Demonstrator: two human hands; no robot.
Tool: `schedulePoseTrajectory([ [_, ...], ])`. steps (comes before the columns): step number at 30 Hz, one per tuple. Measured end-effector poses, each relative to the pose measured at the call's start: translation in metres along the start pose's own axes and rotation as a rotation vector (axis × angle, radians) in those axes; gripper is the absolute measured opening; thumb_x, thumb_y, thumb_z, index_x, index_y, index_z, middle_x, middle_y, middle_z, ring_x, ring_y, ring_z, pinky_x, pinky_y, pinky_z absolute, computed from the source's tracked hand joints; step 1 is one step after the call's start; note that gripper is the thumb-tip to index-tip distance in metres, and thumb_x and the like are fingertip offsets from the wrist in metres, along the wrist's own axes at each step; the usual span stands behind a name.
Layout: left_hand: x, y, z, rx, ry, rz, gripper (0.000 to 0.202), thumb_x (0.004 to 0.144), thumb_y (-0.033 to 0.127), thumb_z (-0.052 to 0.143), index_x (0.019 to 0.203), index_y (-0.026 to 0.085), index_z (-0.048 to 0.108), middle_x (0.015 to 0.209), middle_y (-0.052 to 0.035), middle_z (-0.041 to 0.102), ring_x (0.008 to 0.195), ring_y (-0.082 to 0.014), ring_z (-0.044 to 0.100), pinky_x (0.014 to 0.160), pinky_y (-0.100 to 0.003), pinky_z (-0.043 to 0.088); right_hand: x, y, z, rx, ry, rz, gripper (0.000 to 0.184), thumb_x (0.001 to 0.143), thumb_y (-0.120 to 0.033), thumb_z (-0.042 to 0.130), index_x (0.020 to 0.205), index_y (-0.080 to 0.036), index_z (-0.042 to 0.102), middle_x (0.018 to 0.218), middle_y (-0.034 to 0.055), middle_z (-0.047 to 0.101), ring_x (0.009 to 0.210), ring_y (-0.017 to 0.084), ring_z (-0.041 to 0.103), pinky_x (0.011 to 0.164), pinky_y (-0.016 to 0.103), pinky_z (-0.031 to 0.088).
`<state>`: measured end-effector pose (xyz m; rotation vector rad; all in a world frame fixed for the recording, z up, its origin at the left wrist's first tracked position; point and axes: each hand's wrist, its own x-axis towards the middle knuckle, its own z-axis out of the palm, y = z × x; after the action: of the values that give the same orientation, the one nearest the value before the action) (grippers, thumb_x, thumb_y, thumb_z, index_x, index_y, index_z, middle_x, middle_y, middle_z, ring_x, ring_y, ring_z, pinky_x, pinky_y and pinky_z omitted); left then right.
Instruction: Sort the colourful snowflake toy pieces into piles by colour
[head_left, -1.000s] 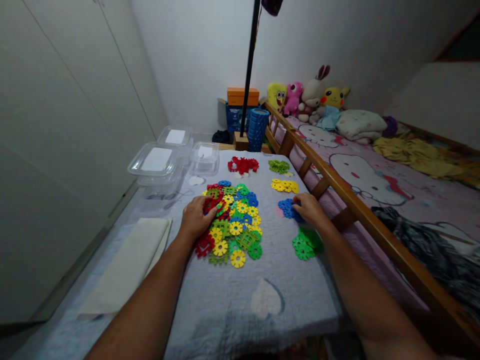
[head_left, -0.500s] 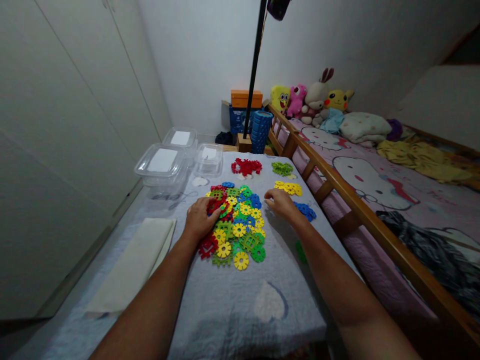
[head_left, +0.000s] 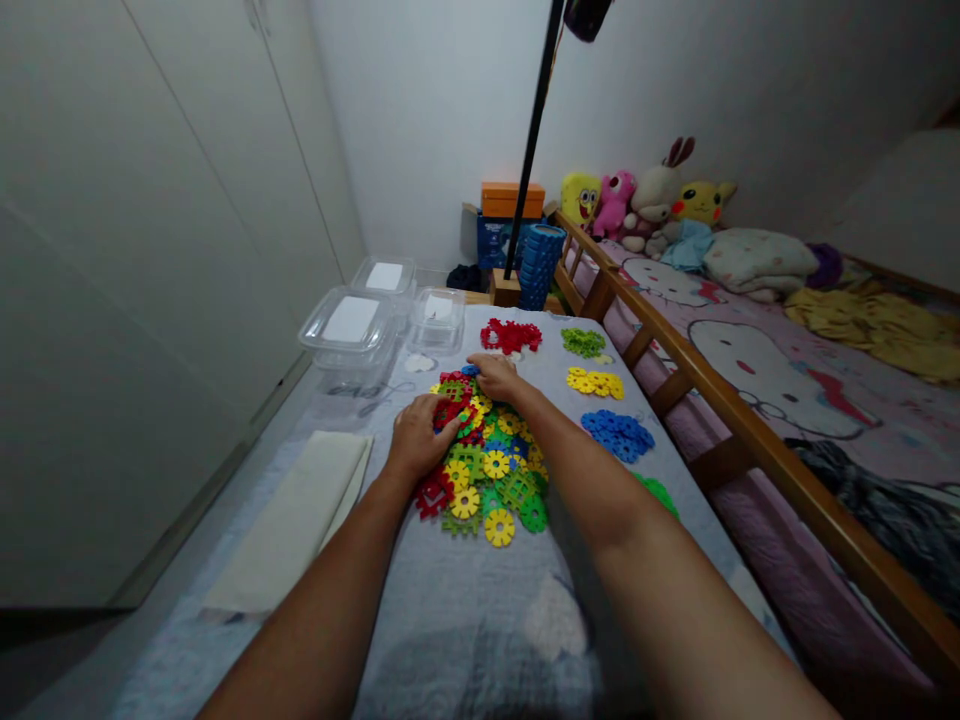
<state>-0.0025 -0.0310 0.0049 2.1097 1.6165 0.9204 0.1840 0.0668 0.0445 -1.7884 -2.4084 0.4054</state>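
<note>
Both hands on a mixed pile of plastic snap-together pieces, with sorted colour heaps alongside.

The mixed pile lies mid-surface on a grey quilted cover. The left hand rests on the pile's near-left side, fingers curled over some red pieces; whether it grips one cannot be told. The right hand reaches across to the pile's far edge, fingertips bent down onto the pieces, and any pinch is hidden. To the right lie separate heaps: red, light green, yellow, blue and green, the last partly behind the right forearm. Clear lidded boxes stand far left, a folded cloth near left, and a wooden bed rail runs along the right.
</note>
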Motion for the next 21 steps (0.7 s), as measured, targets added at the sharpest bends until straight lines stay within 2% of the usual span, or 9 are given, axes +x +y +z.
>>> schedulePoseTrajectory([
  [4,0.000,-0.002,0.001,-0.004,0.007,0.011,0.032,0.087,0.039,0.062,0.115,0.022,0.063,0.120,-0.0099,0.068,0.114,-0.0276,0.062,0.102,-0.044,0.048,0.004,0.000,-0.001,-0.042,-0.048,0.004,0.047,0.091,-0.020,0.052,0.136,-0.027,0.064,0.145,0.0066,0.062,0.131,0.030,0.054,0.107,0.045,0.042],
  [10,-0.001,-0.001,0.000,-0.012,0.005,0.001,0.033,0.086,0.039,0.062,0.114,0.022,0.063,0.120,-0.0096,0.068,0.114,-0.0281,0.062,0.103,-0.045,0.047,-0.014,0.012,-0.002,-0.061,0.068,-0.049,0.037,0.094,-0.022,0.052,0.125,-0.023,0.072,0.130,0.0090,0.071,0.121,0.026,0.061,0.103,0.035,0.043],
  [15,-0.001,0.001,-0.001,-0.017,0.000,-0.005,0.033,0.087,0.043,0.061,0.113,0.023,0.063,0.119,-0.0094,0.068,0.114,-0.0281,0.062,0.102,-0.046,0.048,-0.036,0.021,-0.003,-0.015,0.110,-0.083,0.033,0.097,-0.023,0.051,0.120,-0.021,0.075,0.121,0.0096,0.074,0.114,0.023,0.062,0.102,0.032,0.042],
  [21,0.000,0.002,-0.002,-0.016,0.007,-0.008,0.035,0.087,0.046,0.060,0.113,0.023,0.064,0.118,-0.0098,0.068,0.112,-0.0281,0.063,0.101,-0.045,0.048,-0.059,0.022,-0.005,0.112,0.232,-0.069,0.026,0.093,-0.021,0.059,0.110,-0.020,0.078,0.110,0.0097,0.071,0.108,0.022,0.061,0.100,0.032,0.044],
])
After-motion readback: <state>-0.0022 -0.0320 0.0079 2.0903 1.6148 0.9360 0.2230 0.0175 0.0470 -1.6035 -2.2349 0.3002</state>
